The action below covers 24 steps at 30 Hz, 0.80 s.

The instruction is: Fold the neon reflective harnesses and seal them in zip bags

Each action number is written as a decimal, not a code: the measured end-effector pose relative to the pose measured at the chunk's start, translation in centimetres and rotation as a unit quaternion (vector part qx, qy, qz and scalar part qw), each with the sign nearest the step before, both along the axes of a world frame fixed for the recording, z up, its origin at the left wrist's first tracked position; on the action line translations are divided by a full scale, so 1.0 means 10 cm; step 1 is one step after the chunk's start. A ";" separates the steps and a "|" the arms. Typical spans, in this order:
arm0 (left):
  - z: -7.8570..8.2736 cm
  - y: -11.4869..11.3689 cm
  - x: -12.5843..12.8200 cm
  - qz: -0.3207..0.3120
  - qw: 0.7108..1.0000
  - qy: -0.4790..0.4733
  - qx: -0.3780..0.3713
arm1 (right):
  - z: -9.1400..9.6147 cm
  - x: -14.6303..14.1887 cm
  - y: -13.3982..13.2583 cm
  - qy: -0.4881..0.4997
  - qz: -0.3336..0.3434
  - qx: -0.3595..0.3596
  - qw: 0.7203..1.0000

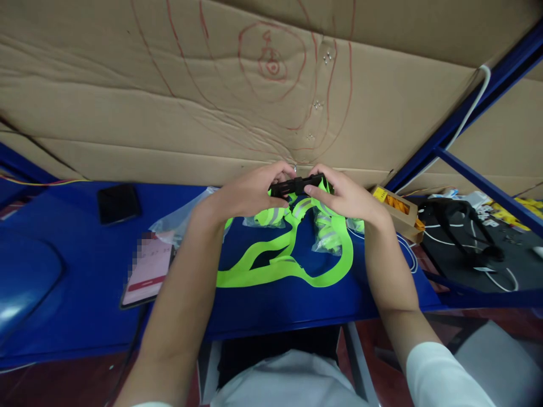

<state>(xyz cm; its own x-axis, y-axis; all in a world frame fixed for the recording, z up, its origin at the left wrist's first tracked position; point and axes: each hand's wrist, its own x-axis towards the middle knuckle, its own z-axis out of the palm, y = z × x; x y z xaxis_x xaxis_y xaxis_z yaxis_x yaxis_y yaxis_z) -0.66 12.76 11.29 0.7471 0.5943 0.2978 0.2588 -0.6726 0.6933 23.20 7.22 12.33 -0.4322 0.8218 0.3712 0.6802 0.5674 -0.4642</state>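
A black plastic buckle [298,185] is held level between my two hands, near the back edge of the blue table. My left hand [254,189] has its fingers closed round the buckle's left end. On the right end, my right hand [337,192] grips with thumb in front and fingers behind. Neon-green webbing straps [271,271] with grey reflective stripes run from the buckle and lie in loops on the table. Clear bags with folded green straps [328,234] lie under and behind the loops.
A cardboard wall [190,124] with red pen lines stands close behind the table [254,316]. To the left lie a black flat case [117,203], a tablet [146,271] and a clear plastic bag [186,217]. A small open carton [396,209], white cables and a black headset [466,226] are on the right.
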 end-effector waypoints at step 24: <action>0.04 -0.08 0.17 -0.051 0.979 -0.188 -0.056 | -0.01 -0.24 -0.18 0.174 -0.067 0.285 0.940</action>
